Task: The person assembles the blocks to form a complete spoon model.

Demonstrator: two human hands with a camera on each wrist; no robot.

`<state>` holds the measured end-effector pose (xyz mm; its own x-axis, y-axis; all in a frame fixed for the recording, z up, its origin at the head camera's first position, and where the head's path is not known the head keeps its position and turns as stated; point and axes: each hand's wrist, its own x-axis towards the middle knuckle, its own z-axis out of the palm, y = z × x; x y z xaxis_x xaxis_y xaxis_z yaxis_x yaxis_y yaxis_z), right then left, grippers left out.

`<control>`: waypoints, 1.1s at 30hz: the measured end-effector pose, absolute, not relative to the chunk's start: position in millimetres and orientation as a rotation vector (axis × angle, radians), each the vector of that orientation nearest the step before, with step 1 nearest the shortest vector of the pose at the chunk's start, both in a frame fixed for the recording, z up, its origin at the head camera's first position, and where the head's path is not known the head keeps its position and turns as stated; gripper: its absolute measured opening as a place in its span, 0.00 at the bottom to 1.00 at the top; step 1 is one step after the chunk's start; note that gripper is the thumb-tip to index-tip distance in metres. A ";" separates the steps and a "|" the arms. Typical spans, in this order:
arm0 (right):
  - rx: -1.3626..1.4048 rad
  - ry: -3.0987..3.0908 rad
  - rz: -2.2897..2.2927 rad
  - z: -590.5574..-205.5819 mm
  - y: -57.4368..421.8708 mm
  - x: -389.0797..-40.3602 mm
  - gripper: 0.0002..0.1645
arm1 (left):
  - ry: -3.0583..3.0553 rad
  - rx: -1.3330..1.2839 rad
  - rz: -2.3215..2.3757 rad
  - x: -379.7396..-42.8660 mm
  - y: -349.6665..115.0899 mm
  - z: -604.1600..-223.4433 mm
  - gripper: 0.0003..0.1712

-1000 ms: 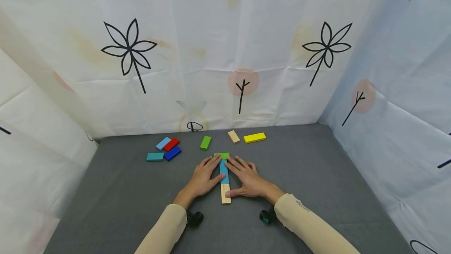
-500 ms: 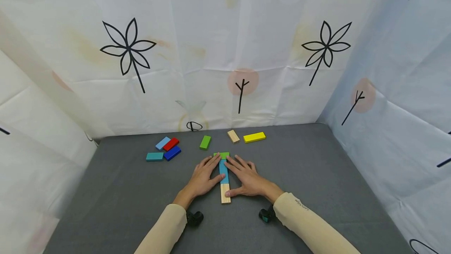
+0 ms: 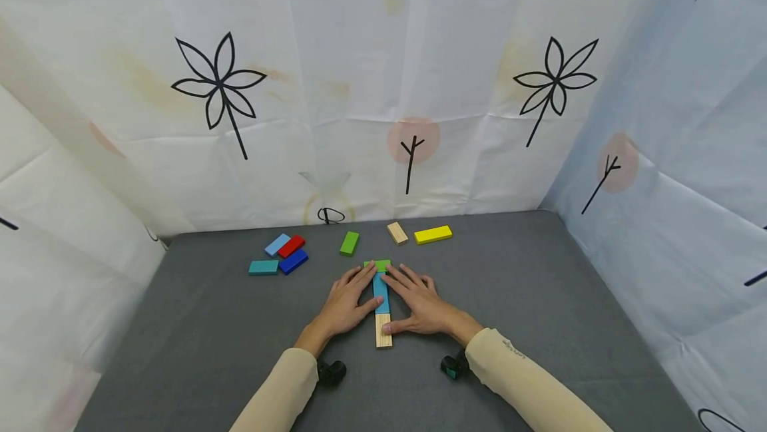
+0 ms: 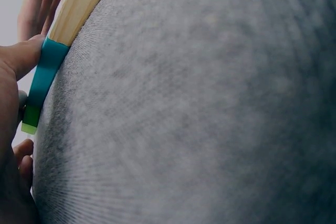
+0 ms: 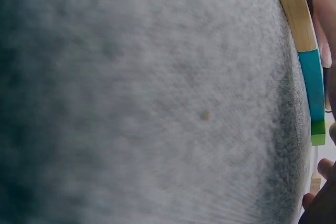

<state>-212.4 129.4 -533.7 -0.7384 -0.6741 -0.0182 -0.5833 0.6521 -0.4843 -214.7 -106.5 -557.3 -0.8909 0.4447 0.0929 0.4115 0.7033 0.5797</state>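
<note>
A green block (image 3: 379, 264) lies crosswise at the far end of a light blue block (image 3: 381, 289). Below that, end to end, comes a plain wooden block (image 3: 383, 340); the three form a T flat on the grey cloth. My left hand (image 3: 343, 302) rests at the left side, fingertips at the green block and thumb on the blue one. From the right, my right hand (image 3: 428, 309) has its fingers outstretched at the green and blue blocks, its thumb on the wooden block. Both wrist views show the blue block (image 4: 47, 72) (image 5: 312, 85) in line with the wooden one.
At the back left lie a light blue block (image 3: 277, 244), a red block (image 3: 291, 246), a dark blue block (image 3: 293, 261) and a teal block (image 3: 263, 267). Farther right are a green block (image 3: 349, 243), a wooden block (image 3: 397, 233) and a yellow block (image 3: 433, 235). Patterned cloth walls (image 3: 467, 172) surround the table.
</note>
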 end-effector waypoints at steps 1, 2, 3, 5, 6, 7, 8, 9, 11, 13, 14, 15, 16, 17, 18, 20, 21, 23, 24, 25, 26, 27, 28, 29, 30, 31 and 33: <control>-1.031 2.674 -0.674 -533.6 129.6 -212.5 0.60 | 2.849 0.718 0.954 -214.7 -106.1 -557.4 0.42; -1.033 2.677 -0.663 -533.5 129.8 -212.5 0.60 | 2.848 0.720 0.959 -214.5 -105.6 -557.2 0.42; -1.035 2.679 -0.648 -533.4 130.0 -212.6 0.60 | 2.848 0.724 0.972 -214.1 -105.1 -556.7 0.42; -1.038 2.681 -0.623 -533.2 130.3 -212.7 0.60 | 2.848 0.729 0.986 -213.6 -104.2 -556.0 0.42; -1.037 2.680 -0.616 -533.0 130.5 -212.8 0.59 | 2.849 0.731 0.985 -213.5 -103.8 -555.7 0.42; -1.037 2.678 -0.610 -532.7 130.7 -212.8 0.59 | 2.848 0.732 0.988 -213.3 -103.5 -555.3 0.41; -1.036 2.677 -0.606 -532.7 130.9 -212.7 0.59 | 2.847 0.731 0.986 -213.3 -103.2 -554.9 0.41; -1.034 2.675 -0.605 -532.5 130.9 -212.6 0.59 | 2.849 0.731 0.980 -213.3 -103.2 -554.8 0.41; -1.031 2.673 -0.609 -532.6 130.3 -212.5 0.59 | 2.857 0.734 0.967 -213.4 -103.7 -555.1 0.41; -1.030 2.674 -0.605 -533.0 129.5 -212.3 0.59 | 2.861 0.736 0.968 -213.0 -104.5 -554.6 0.41; -1.028 2.674 -0.606 -533.4 129.1 -212.3 0.59 | 2.863 0.739 0.970 -212.6 -104.9 -554.2 0.41; -1.026 2.676 -0.604 -533.6 128.5 -212.2 0.59 | 2.864 0.742 0.978 -212.0 -105.5 -553.5 0.41; -1.025 2.677 -0.604 -533.9 128.1 -212.2 0.59 | 2.865 0.744 0.988 -211.7 -105.8 -553.2 0.40; -1.024 2.675 -0.607 -534.3 127.9 -212.2 0.58 | 2.863 0.742 0.994 -211.6 -106.0 -553.0 0.40; -1.024 2.676 -0.609 -534.6 127.8 -211.9 0.58 | 2.856 0.739 1.004 -211.3 -106.2 -552.2 0.40; -1.023 2.677 -0.616 -535.1 127.5 -211.8 0.58 | 2.850 0.731 1.020 -211.4 -106.8 -552.5 0.40; -1.026 2.679 -0.615 -535.4 127.4 -211.7 0.58 | 2.845 0.725 1.036 -211.8 -107.2 -552.6 0.40; -1.027 2.679 -0.620 -535.8 127.3 -211.5 0.58 | 2.837 0.715 1.064 -212.6 -108.5 -553.0 0.41; -1.027 2.681 -0.620 -535.9 127.3 -211.5 0.58 | 2.831 0.712 1.093 -213.1 -109.2 -553.0 0.41; -1.027 2.679 -0.626 -535.9 127.3 -211.6 0.58 | 2.826 0.704 1.115 -213.8 -110.0 -552.9 0.41; -1.027 2.680 -0.628 -536.1 127.4 -211.8 0.58 | 2.818 0.698 1.152 -214.4 -111.1 -552.5 0.41; -1.025 2.680 -0.631 -536.2 127.4 -211.9 0.58 | 2.809 0.690 1.192 -215.2 -112.2 -551.5 0.41; -1.021 2.678 -0.638 -536.1 127.5 -212.0 0.58 | 2.806 0.678 1.229 -216.3 -113.4 -550.8 0.40; -1.018 2.678 -0.639 -536.1 127.5 -212.1 0.58 | 2.805 0.665 1.269 -217.5 -114.7 -549.6 0.40; -1.016 2.679 -0.637 -536.3 127.6 -212.2 0.58 | 2.809 0.649 1.307 -218.8 -116.1 -548.6 0.39; -1.013 2.680 -0.633 -536.4 127.7 -212.3 0.58 | 2.822 0.627 1.333 -220.5 -117.5 -547.8 0.38; -1.010 2.682 -0.627 -536.5 127.8 -212.4 0.58 | 2.861 0.580 1.384 -225.2 -120.2 -546.1 0.37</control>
<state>-212.4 127.8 -536.5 -0.7441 -0.6667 -0.0434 -0.5782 0.6751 -0.4581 -225.2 -120.2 -546.1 -0.9317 0.2791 0.2325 0.3555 0.5693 0.7413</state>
